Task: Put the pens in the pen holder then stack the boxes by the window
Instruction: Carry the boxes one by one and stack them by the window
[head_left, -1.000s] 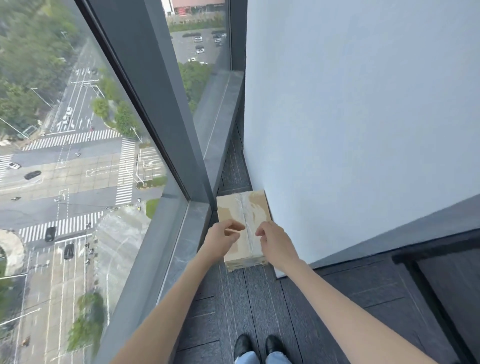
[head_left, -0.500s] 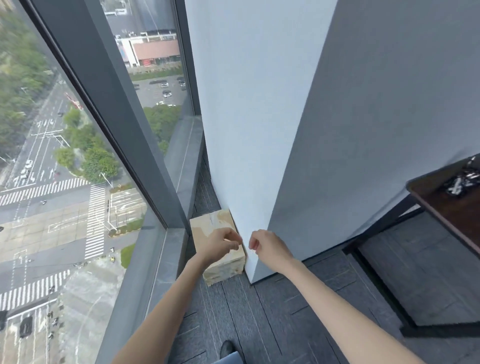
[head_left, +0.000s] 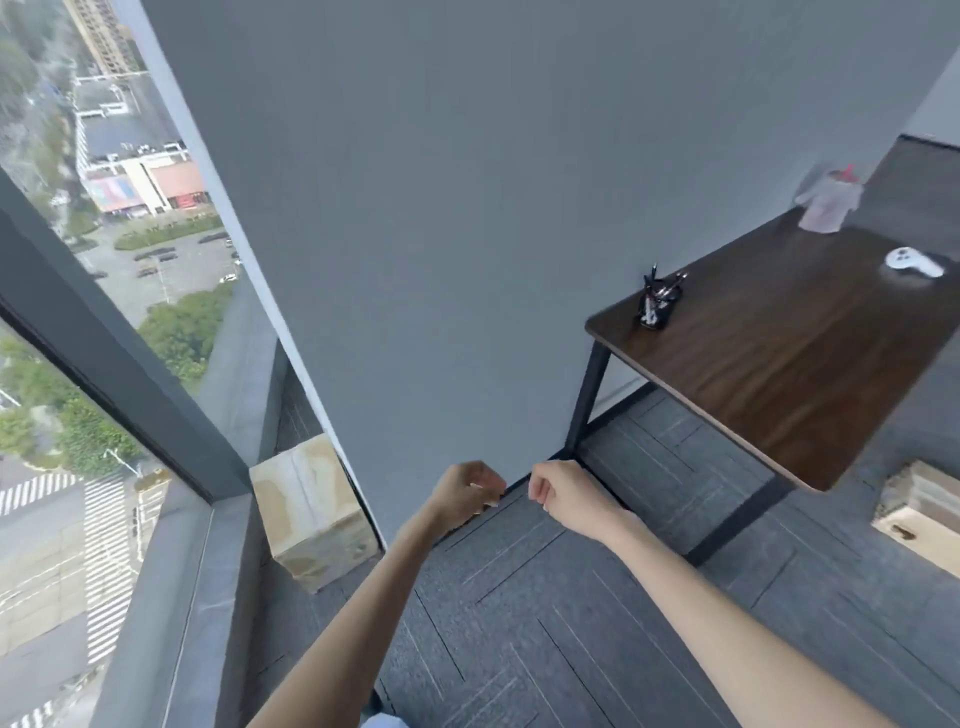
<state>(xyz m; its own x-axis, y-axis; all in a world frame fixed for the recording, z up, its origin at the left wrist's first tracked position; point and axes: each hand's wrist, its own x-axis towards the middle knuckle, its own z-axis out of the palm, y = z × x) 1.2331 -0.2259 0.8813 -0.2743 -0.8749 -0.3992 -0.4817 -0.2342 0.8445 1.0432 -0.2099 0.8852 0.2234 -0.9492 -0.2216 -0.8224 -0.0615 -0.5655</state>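
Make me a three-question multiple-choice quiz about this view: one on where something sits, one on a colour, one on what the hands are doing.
1. Where is the cardboard box?
A. On the table
B. On the floor between window and wall
C. In the hands

2. What colour is the table top?
A. White
B. Dark brown
C. Green

3. What are the left hand and right hand holding?
A. Nothing
B. A pen
C. The box

Answers: B, the box stands on the floor in the gap by the glass; B, dark wood grain shows; A, both hands are loosely curled and empty, clear of the box.
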